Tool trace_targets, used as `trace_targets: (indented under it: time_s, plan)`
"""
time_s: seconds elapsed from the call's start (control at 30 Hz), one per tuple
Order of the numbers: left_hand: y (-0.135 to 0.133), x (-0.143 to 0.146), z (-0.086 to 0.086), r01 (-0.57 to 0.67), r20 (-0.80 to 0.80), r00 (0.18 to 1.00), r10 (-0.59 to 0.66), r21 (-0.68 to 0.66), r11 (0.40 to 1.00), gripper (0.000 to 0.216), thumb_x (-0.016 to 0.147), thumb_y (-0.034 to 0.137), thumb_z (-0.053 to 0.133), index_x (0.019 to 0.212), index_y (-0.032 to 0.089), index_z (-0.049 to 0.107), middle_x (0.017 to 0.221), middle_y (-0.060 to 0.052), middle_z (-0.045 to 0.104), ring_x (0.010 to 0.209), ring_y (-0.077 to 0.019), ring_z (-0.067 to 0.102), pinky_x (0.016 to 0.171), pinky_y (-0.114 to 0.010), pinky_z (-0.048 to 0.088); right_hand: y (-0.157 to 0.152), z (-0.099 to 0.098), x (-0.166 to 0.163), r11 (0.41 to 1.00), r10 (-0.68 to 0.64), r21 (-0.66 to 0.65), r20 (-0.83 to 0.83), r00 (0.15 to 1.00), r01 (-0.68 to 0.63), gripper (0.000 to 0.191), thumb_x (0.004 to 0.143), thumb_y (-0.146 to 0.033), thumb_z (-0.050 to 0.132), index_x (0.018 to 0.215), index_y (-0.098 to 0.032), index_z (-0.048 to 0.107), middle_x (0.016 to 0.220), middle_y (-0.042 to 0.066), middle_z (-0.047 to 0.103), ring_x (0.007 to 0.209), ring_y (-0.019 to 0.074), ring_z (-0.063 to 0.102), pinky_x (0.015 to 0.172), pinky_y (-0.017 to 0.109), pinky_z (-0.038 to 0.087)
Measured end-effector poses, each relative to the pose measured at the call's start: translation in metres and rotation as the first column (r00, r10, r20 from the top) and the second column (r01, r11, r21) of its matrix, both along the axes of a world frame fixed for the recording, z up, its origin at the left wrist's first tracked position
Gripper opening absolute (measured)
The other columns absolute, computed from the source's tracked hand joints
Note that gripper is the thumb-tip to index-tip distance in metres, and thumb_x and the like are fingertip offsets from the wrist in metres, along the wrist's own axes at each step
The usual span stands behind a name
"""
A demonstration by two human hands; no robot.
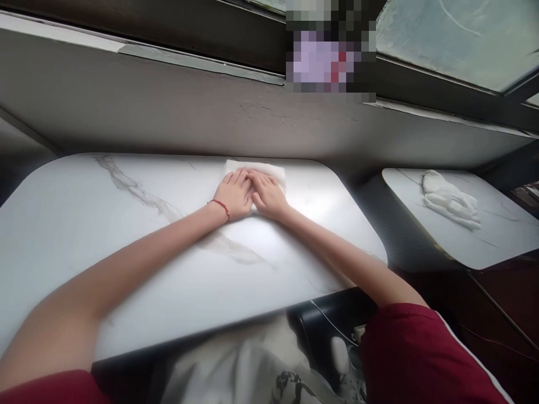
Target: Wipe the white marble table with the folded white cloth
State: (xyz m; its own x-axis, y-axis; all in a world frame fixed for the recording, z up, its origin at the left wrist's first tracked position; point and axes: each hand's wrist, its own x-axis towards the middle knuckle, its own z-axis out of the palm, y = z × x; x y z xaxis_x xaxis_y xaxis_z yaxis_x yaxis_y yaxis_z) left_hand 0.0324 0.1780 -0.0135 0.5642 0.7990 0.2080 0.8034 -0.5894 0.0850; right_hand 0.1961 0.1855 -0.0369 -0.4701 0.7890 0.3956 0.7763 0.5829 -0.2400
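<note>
A white cloth (269, 169) lies flat near the far edge of a white marble table (126, 235). Both of my hands rest on it, side by side. My left hand (236, 193), with a red string bracelet at the wrist, lies palm down with its fingers stretched over the cloth. My right hand (267, 195) lies flat beside it, fingers extended and touching those of the left. Most of the cloth is hidden under the hands.
A grey wall and a window sill (189, 56) run just behind the table. To the right stands a second marble table (497, 235) with a crumpled white cloth (450, 199) on it. A dark gap separates the two tables.
</note>
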Motion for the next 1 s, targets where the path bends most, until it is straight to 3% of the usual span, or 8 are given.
trace_targets:
  time_s: [0.2,0.37,0.7,1.0]
  plan:
    - [0.049,-0.011,-0.006,-0.092,0.062,0.994,0.09,0.035,0.995,0.056,0.094,0.029,0.04,0.143,0.005,0.051,0.158,-0.02,0.042,0.149,-0.0314,0.036,0.122,-0.046,0.025,0.064,0.001,-0.011,0.998,0.069,-0.009,0.005,0.998,-0.069,0.058,0.086,-0.026,0.038,0.141,-0.011,0.048,0.149,0.016,0.054,0.138,0.0311,0.049,0.114,0.049,0.037]
    - [0.065,-0.007,-0.008,-0.105,0.072,0.992,0.103,0.025,0.994,0.055,0.094,0.031,0.039,0.142,0.006,0.05,0.158,-0.02,0.042,0.148,-0.0324,0.035,0.123,-0.048,0.022,0.086,0.0,-0.005,0.993,0.113,-0.027,-0.015,0.993,-0.114,0.056,0.086,-0.03,0.038,0.139,-0.013,0.047,0.145,0.016,0.057,0.133,0.0317,0.052,0.113,0.05,0.039]
    - [0.063,0.002,-0.003,-0.161,0.067,0.985,0.159,0.028,0.987,0.055,0.093,0.028,0.038,0.141,0.004,0.051,0.157,-0.02,0.042,0.146,-0.0343,0.036,0.122,-0.049,0.022,0.091,-0.001,-0.002,0.994,0.109,-0.024,-0.066,0.992,-0.111,0.056,0.085,-0.025,0.036,0.139,-0.014,0.047,0.142,0.015,0.059,0.13,0.0319,0.054,0.111,0.05,0.04]
    - [0.043,0.002,-0.001,-0.17,0.056,0.984,0.17,0.007,0.985,0.056,0.095,0.028,0.035,0.144,0.003,0.05,0.16,-0.021,0.039,0.15,-0.0316,0.034,0.123,-0.048,0.022,0.058,0.004,-0.01,0.998,0.022,-0.048,-0.102,0.995,-0.027,0.059,0.085,-0.021,0.034,0.141,-0.013,0.051,0.148,0.013,0.056,0.136,0.0281,0.05,0.115,0.048,0.035]
